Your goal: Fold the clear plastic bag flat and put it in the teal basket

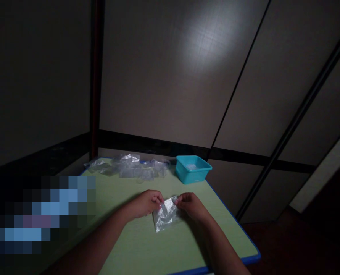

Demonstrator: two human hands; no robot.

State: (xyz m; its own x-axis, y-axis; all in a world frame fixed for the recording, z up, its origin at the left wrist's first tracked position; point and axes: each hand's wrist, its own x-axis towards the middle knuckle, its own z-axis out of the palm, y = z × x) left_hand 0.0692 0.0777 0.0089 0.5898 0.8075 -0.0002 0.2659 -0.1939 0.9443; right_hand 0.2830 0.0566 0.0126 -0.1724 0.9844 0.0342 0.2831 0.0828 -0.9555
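Crinkled clear plastic bag [164,216], pinched upright

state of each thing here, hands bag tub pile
left hand: pinching the small plastic bag's top edge
right hand: pinching the same edge
small plastic bag: crumpled, held just above the green table
teal tub: upright, open
pile of plastic bags: loose, untouched

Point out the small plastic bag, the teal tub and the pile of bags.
small plastic bag [165,217], head view, middle of its crinkled face.
teal tub [190,175], head view, front wall.
pile of bags [129,166], head view, middle of the heap.
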